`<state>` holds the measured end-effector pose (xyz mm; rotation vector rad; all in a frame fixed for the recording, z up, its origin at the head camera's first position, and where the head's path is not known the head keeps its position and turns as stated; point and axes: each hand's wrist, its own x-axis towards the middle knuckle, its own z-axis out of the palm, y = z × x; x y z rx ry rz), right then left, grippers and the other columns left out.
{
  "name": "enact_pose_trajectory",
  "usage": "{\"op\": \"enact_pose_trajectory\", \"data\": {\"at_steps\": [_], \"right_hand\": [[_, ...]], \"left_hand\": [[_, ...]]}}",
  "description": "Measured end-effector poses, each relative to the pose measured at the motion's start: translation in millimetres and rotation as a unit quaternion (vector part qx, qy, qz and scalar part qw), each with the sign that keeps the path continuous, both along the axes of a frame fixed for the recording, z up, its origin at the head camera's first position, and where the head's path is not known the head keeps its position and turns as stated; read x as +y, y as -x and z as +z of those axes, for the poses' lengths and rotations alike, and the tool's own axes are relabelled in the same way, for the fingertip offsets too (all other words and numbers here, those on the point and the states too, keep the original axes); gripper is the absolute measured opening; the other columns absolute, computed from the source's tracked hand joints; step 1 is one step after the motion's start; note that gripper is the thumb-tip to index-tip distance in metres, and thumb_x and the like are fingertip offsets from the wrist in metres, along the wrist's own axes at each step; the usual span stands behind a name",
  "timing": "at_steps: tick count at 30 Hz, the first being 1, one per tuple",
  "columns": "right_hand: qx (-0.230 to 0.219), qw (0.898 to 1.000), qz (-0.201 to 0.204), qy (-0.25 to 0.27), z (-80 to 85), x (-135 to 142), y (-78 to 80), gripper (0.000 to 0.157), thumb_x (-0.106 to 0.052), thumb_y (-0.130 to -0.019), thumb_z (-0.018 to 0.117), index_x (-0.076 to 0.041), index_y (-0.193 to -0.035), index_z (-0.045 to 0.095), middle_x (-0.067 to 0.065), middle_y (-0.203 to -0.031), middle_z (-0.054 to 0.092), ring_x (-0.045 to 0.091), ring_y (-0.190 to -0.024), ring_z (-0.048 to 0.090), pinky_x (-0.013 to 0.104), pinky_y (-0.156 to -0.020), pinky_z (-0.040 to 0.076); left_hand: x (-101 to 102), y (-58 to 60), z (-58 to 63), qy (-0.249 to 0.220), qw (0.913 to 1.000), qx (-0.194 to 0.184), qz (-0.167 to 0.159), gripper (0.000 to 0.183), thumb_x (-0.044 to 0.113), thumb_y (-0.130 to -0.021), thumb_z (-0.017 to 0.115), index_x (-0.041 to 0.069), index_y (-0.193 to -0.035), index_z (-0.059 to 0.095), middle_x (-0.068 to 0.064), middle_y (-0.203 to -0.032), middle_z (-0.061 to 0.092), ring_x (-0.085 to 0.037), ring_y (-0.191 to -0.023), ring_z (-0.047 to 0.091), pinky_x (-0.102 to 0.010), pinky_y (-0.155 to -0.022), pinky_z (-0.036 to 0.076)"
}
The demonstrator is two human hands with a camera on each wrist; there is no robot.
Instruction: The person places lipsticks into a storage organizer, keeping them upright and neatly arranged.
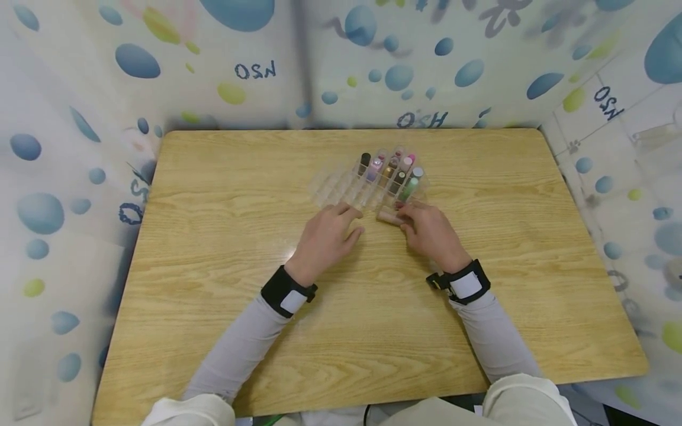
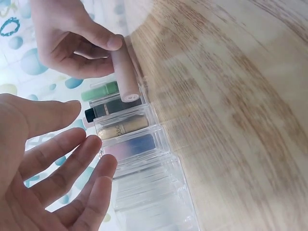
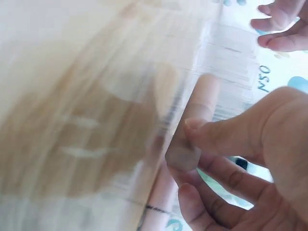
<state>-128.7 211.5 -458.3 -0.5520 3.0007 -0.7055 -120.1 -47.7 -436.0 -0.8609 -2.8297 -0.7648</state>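
Observation:
My right hand (image 1: 433, 235) pinches a pinkish-beige lipstick tube (image 2: 126, 72) between thumb and fingers, at the near right edge of a clear plastic organizer (image 1: 338, 183). The tube lies slantwise, its round end toward the left hand in the left wrist view. My left hand (image 1: 326, 236) is by the organizer's near left edge, fingers loosely bent and holding nothing. Small cosmetic tubes and bottles fill the organizer's right-hand slots, among them a green tube (image 1: 409, 188), a gold-coloured one (image 2: 126, 127) and a pink-and-blue one (image 2: 130, 147). Its left-hand slots hold nothing.
The organizer stands toward the back of a wooden table (image 1: 240, 195). A patterned curtain (image 1: 362, 77) with blue and green spots hangs behind the table and along both sides. Each wrist wears a black strap (image 1: 288, 291).

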Motion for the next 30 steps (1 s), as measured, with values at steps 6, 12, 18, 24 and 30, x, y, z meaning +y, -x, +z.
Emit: {"op": "enact_pose_trajectory", "data": {"at_steps": [6,12,18,24,30], "right_hand": [[0.017,0.999,0.049,0.018,12.1,-11,-8.0,0.018,-0.001,-0.096,0.074,-0.001,-0.113,0.078,0.017,-0.113,0.077,0.032,-0.103,0.074,0.048,-0.090,0.063],[0.029,0.995,0.089,0.018,28.0,-25,-12.5,0.018,0.001,-0.097,0.074,-0.004,-0.113,0.078,0.009,-0.107,0.075,0.026,-0.103,0.071,0.044,-0.093,0.062],[0.045,0.993,0.105,0.023,34.2,-30,-14.5,0.017,0.000,-0.096,0.075,-0.005,-0.112,0.079,0.008,-0.109,0.075,0.025,-0.103,0.071,0.043,-0.092,0.061],[0.051,0.992,0.108,0.042,35.1,-31,-13.9,0.017,-0.001,-0.097,0.075,-0.006,-0.112,0.079,0.008,-0.111,0.075,0.025,-0.104,0.070,0.042,-0.091,0.061],[0.036,0.993,0.101,0.051,38.4,-32,-13.7,0.016,-0.004,-0.098,0.076,-0.008,-0.113,0.079,0.006,-0.112,0.074,0.024,-0.107,0.069,0.044,-0.094,0.060]], "left_hand": [[0,-2.4,-2.8,-0.001,1.0000,-0.003,-0.004,0.032,0.020,-0.099,0.079,0.007,-0.128,0.074,-0.011,-0.122,0.074,-0.029,-0.101,0.072,-0.041,-0.078,0.064],[1,-1.9,-3.0,-0.007,0.9998,0.009,-0.016,0.040,0.019,-0.098,0.080,0.004,-0.133,0.070,-0.013,-0.127,0.072,-0.031,-0.105,0.072,-0.040,-0.081,0.065],[3,-1.2,-2.0,-0.024,0.9993,0.001,-0.029,0.030,0.014,-0.099,0.078,0.003,-0.126,0.072,-0.013,-0.121,0.073,-0.029,-0.102,0.071,-0.039,-0.081,0.063],[4,-0.6,-1.8,-0.040,0.9983,0.012,-0.041,0.015,0.013,-0.101,0.076,0.006,-0.113,0.076,-0.009,-0.111,0.076,-0.025,-0.095,0.070,-0.036,-0.079,0.061],[3,0.8,-2.5,-0.036,0.9986,0.017,-0.034,0.016,0.013,-0.100,0.077,0.007,-0.114,0.076,-0.008,-0.113,0.077,-0.025,-0.093,0.068,-0.037,-0.079,0.059]]}}
